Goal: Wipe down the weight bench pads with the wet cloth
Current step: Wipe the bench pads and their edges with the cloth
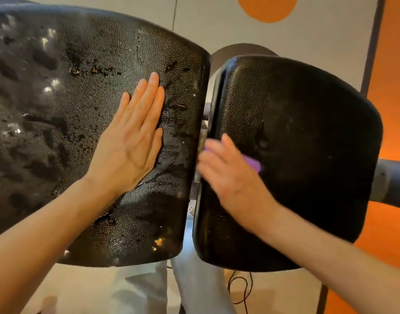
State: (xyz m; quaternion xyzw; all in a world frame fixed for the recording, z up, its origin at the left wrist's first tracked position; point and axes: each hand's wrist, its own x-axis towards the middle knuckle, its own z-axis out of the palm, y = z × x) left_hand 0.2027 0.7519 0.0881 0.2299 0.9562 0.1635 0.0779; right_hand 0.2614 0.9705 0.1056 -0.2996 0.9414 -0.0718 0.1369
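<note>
Large left pad (81,109) fills your view, wet and blotchy. Smaller right pad (296,143) sits just beside it, mostly dry. Your left hand (131,141) lies flat on the large pad, fingers straight and together. Your right hand (228,175), blurred, presses the purple cloth (253,163) against the small pad's left edge; finger curl unclear.

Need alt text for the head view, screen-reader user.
A person's left hand presses flat on a large black bench pad beaded with water, while the blurred right hand rubs a purple cloth on the drier, smaller black pad beside it. Orange and grey walls stand behind.
</note>
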